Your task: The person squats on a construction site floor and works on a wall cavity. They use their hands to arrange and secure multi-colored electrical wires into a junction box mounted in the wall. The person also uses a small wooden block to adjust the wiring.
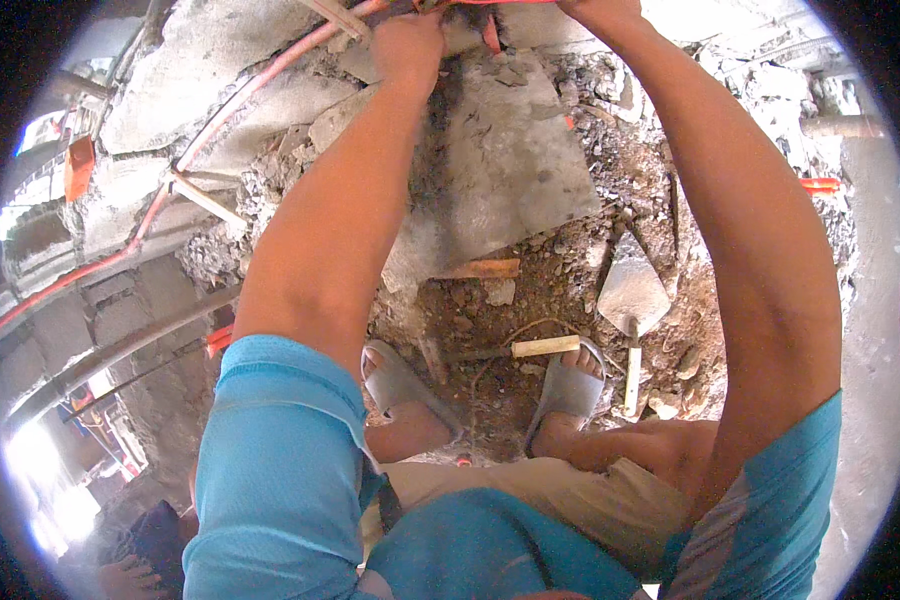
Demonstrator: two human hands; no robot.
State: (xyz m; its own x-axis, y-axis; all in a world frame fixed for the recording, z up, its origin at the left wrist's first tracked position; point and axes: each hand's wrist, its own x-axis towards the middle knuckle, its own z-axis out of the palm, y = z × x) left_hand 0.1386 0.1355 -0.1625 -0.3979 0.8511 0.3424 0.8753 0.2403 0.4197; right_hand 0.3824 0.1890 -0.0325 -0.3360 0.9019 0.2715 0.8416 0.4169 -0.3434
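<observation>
Both my arms reach far forward to the top edge of the view. My left hand [410, 45] is closed at a thin orange-red tube [505, 2], its fingertips partly cut off by the edge. The tube stretches across toward my right hand [602, 8], whose fingers are out of view. A longer orange-red tube [260, 82] slants from the left up to my left hand, along the rough wall. Beside that hand, a pale stick [335, 15] crosses it. Below my hands leans or lies a flat grey slab [515, 150]; I cannot tell which.
A pointed trowel [634, 290] lies on the rubble at the right. Between my sandalled feet rests a tool with a pale wooden handle [545, 346]. A wood strip [482, 269] lies by the slab. Metal pipes [120, 350] run along the left; a person's hand [130, 578] shows lower left.
</observation>
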